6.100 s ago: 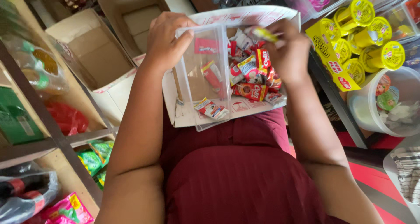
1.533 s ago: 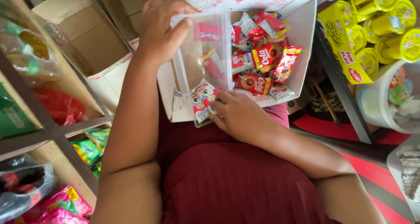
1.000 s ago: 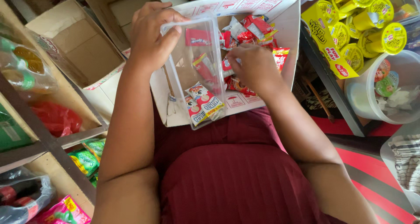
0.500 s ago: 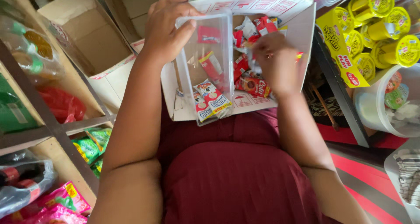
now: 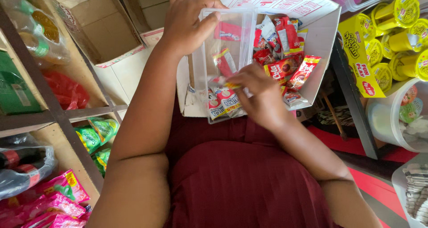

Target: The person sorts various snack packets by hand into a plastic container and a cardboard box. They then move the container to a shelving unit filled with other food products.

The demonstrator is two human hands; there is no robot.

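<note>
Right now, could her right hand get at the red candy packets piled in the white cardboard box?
Probably yes. The right hand is at the clear plastic container, and the red candy packets lie open beside it in the white cardboard box, uncovered. The left hand grips the container's far end, clear of them.

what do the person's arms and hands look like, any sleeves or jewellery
Both arms are bare to the frame's edge, with no sleeve in view. The left hand and right hand show no rings, watch or gloves. The garment below them is dark red and ribbed.
</note>
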